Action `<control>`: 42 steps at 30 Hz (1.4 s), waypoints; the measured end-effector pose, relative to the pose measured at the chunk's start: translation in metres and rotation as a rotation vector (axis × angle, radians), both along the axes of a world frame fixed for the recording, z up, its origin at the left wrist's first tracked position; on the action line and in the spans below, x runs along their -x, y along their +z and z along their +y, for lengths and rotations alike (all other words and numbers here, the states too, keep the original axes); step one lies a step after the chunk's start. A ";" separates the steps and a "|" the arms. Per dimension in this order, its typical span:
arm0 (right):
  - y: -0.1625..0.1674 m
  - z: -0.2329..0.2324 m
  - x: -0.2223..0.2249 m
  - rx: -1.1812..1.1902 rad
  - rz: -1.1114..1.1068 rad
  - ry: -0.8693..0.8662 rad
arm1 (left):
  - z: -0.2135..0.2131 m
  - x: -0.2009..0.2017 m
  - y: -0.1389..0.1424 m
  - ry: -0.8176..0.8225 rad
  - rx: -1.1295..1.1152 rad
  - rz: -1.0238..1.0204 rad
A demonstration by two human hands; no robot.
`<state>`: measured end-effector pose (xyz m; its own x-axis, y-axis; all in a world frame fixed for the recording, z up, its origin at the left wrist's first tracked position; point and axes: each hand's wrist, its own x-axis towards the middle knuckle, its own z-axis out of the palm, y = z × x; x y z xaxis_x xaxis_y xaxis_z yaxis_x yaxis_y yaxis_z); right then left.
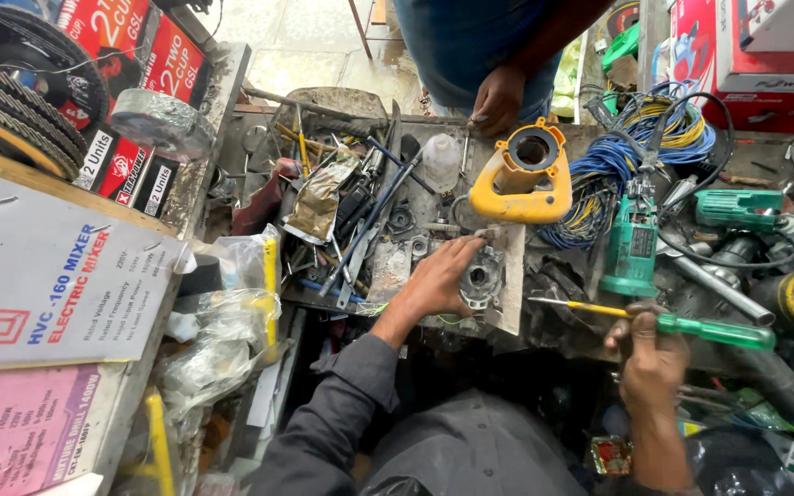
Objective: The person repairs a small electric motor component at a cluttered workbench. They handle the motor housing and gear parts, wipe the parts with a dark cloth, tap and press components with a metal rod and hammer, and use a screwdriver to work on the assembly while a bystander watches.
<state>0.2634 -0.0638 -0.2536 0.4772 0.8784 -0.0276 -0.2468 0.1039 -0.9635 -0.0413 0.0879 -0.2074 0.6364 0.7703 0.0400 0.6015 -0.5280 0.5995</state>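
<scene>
Hands over a cluttered tabletop [507, 303]: left hand [438, 280], grip pinching a grey metal housing [482, 276] at centre; right hand [650, 354] clamped on a green screwdriver [691, 326]. Its tip could slip into loose wires [618, 161] nearby.

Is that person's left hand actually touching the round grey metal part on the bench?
Touching. The head view shows the left hand lying against the grey metal part, its fingers curled over the part's upper edge with no gap between them.
</scene>
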 end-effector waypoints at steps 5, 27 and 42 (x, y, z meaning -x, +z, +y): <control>0.006 0.009 0.047 -0.085 -0.178 0.168 | 0.005 -0.001 -0.009 -0.038 -0.027 -0.035; 0.043 0.025 0.110 -0.235 -0.868 0.140 | 0.006 0.001 -0.013 -0.056 0.038 -0.081; 0.015 0.022 0.113 0.144 -0.460 0.148 | 0.006 0.000 -0.014 -0.058 0.048 -0.056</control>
<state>0.1508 -0.0421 -0.2387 0.3387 0.9404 0.0301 0.2048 -0.0425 -0.9779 -0.0409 0.0937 -0.2213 0.6778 0.7341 0.0406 0.5358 -0.5310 0.6565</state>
